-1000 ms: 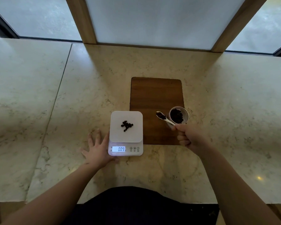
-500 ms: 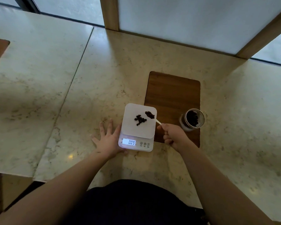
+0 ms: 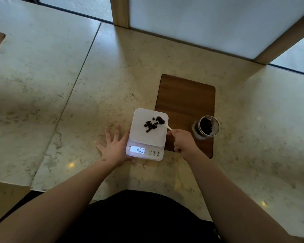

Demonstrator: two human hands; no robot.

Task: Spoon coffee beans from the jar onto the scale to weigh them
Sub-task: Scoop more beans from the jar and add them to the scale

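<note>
Dark beans (image 3: 151, 125) on white scale (image 3: 147, 137)

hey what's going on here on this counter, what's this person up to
A person is weighing coffee beans. Their right hand holds a small white spoon, its bowl over the white scale and loaded with beans beside a small pile of beans on the platform. The left hand lies flat on the counter, against the scale's side. The open jar stands on the wooden board. The display is lit.

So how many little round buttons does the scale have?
3. They sit in a row on the front edge of the scale, right of the lit display: left button, middle button, right button. None look hidden.
</note>
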